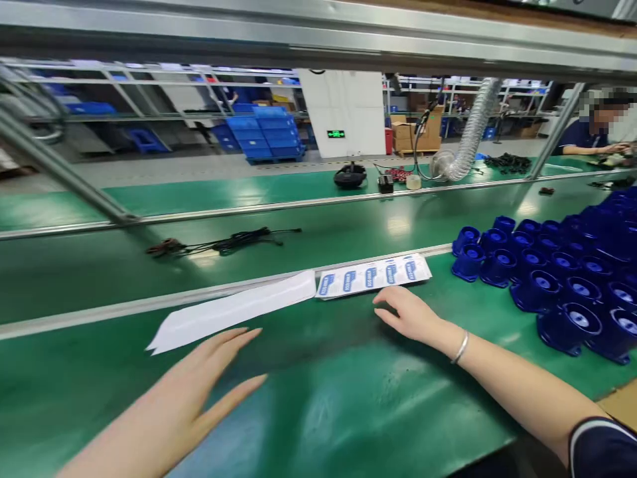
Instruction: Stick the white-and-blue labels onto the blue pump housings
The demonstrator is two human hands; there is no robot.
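My left hand (199, 385) hovers over the green bench at the lower left, thumb and fingers spread, holding nothing. Just beyond it lies a strip of blank white paper (239, 309). My right hand (411, 315), a silver bangle on its wrist, is near a sheet of blue-and-white printed labels (373, 275). Its thumb and fingers are apart with nothing between them. The label sheet lies end to end with the white strip along the metal edge. To the right of my right hand stand many blue cup-shaped plastic housings (540, 292) in rows.
A bundle of black cables (239, 240) lies beyond the metal edge. Farther back are a black headset-like object (350, 175), a tape roll (413, 181) and a silver flexible duct (475, 133). A metal beam (318, 33) crosses overhead. A co-worker (594, 129) sits at the far right.
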